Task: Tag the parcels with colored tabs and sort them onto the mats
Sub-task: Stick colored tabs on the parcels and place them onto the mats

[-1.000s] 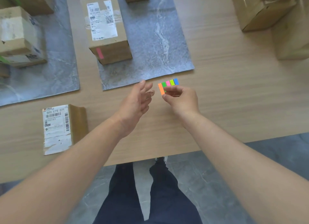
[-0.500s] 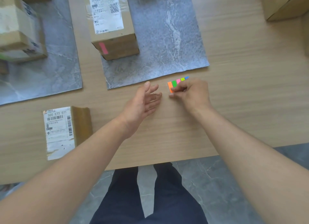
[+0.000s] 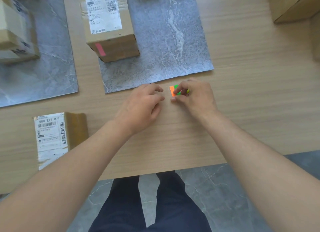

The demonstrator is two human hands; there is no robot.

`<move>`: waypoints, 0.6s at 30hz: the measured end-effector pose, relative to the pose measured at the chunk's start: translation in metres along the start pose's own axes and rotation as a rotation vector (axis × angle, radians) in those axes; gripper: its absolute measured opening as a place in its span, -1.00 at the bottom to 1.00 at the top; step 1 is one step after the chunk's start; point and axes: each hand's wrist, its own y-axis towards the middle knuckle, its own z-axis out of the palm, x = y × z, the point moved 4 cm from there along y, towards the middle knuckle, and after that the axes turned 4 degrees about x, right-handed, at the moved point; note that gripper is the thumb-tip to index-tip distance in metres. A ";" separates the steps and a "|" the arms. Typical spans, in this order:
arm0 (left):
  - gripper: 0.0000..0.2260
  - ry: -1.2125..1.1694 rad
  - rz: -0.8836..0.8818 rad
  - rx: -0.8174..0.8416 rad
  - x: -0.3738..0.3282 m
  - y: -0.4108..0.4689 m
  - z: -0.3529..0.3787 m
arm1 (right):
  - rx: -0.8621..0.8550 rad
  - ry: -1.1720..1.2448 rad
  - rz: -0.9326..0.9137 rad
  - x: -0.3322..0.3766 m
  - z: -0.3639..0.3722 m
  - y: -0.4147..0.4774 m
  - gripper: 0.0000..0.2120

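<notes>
Your right hand (image 3: 195, 97) pinches the small pad of orange, green and yellow sticky tabs (image 3: 172, 90) low over the pale wood-grain bench (image 3: 242, 102), just beside the near edge of the centre grey marbled mat (image 3: 164, 41). Your left hand (image 3: 143, 105) is close by, fingers loosely curled, holding nothing. On that mat stands a brown cardboard parcel (image 3: 110, 24) bearing a pink tab (image 3: 100, 49). A flat white-labelled parcel (image 3: 57, 136) lies on the bare bench at left. More boxes sit on the left grey mat (image 3: 52, 67). Below the bench is a grey veined stone floor (image 3: 216, 197).
</notes>
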 end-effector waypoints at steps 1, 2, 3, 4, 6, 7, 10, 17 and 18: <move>-0.64 0.040 0.023 0.022 0.001 0.002 0.001 | -0.004 0.008 0.007 0.000 -0.001 0.001 -0.78; -0.63 0.063 0.040 0.041 0.001 0.003 0.002 | -0.015 0.019 0.014 0.001 -0.001 0.003 -0.79; -0.63 0.072 0.056 0.054 -0.001 0.004 0.002 | -0.025 0.029 0.020 0.001 -0.002 0.004 -0.80; -0.63 0.073 0.073 0.061 -0.003 0.005 0.002 | -0.031 0.031 0.027 0.001 -0.002 0.004 -0.81; -0.65 0.073 0.093 0.063 -0.004 0.004 0.003 | -0.032 0.004 0.024 0.001 -0.002 0.004 -0.84; -0.65 0.071 0.094 0.067 -0.003 0.004 0.004 | -0.029 -0.025 0.015 0.001 -0.003 0.003 -0.86; -0.63 0.050 0.099 0.101 0.000 0.003 0.008 | -0.011 -0.132 -0.028 0.006 -0.003 0.002 -0.91; -0.62 0.073 0.121 0.143 -0.004 0.011 0.011 | 0.072 -0.127 -0.014 0.006 -0.005 0.011 -0.89; -0.60 0.088 0.114 0.144 -0.004 0.012 0.011 | 0.080 -0.122 -0.005 0.007 -0.006 0.011 -0.88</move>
